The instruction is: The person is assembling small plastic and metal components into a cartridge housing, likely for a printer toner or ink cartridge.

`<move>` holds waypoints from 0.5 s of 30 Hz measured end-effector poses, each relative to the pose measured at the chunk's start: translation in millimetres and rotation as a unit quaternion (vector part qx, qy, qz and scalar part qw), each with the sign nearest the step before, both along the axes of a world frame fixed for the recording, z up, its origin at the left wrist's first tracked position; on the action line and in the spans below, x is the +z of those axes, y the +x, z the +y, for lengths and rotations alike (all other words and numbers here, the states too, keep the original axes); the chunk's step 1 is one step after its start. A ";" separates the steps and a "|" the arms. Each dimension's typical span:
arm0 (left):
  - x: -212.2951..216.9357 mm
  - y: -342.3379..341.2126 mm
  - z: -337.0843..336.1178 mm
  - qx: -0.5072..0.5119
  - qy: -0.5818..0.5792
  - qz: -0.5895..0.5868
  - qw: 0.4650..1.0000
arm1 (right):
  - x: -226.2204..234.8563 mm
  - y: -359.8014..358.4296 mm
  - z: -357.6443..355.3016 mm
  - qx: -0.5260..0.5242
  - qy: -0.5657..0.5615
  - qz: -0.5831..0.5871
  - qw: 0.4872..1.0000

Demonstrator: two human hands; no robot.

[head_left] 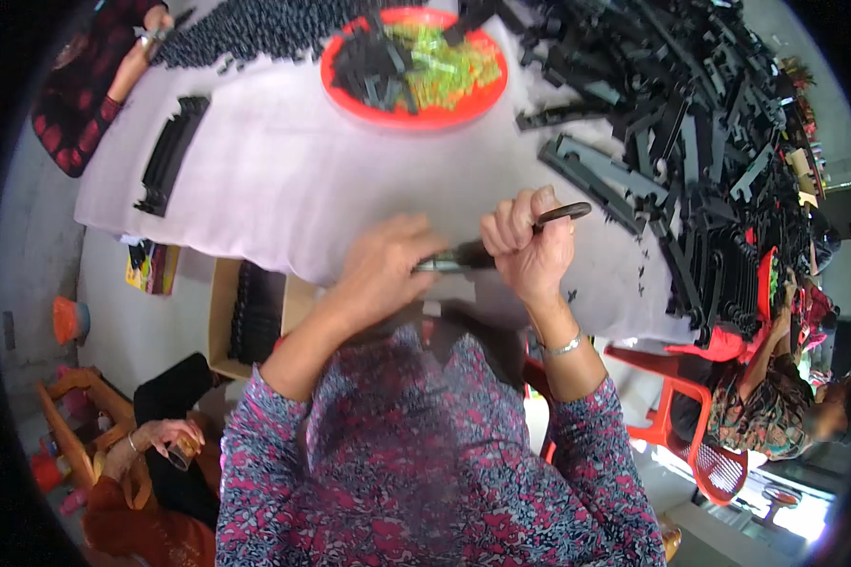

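My right hand (529,241) is closed around a pair of scissors, as far as the blur lets me see. Their dark loop handle (565,213) sticks out on the right of the fist. A dark part with a shiny grey end (440,262) reaches from the fist toward my left hand (388,269). My left hand is bent over that grey end, and motion smears its fingers, so its grip does not show. Both hands are above the near edge of the cloth-covered table (284,180).
A red tray (421,118) holds black parts and yellow-green pieces. Black plastic parts (671,94) heap up at the right; small ones (255,33) lie at the back left. A black strip (172,156) lies left. Co-workers sit around, and a red chair (671,406) stands right.
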State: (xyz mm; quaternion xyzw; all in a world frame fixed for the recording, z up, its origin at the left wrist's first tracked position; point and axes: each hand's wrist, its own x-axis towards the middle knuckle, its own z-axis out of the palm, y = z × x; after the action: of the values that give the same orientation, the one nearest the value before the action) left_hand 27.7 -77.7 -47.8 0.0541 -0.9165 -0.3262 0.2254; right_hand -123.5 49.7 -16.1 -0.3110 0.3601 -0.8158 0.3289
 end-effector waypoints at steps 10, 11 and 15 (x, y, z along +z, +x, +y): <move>3.4 -1.1 -3.5 -0.034 -0.004 -0.042 0.999 | 42.6 -72.6 10.4 0.010 0.491 0.151 0.858; 3.0 -1.3 -3.3 -0.036 -0.003 -0.041 0.999 | 34.1 -72.4 10.3 0.008 0.524 0.201 0.828; 2.9 1.0 -3.9 -0.037 -0.005 -0.033 0.999 | 10.6 -85.9 4.0 0.029 0.534 0.455 0.712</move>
State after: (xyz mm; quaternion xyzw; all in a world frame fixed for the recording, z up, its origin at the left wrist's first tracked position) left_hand 28.7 -81.6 -44.8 0.0300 -0.9263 -0.3279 0.1833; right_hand -209.4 53.7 -5.5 -0.4272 0.8328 -0.2376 0.2597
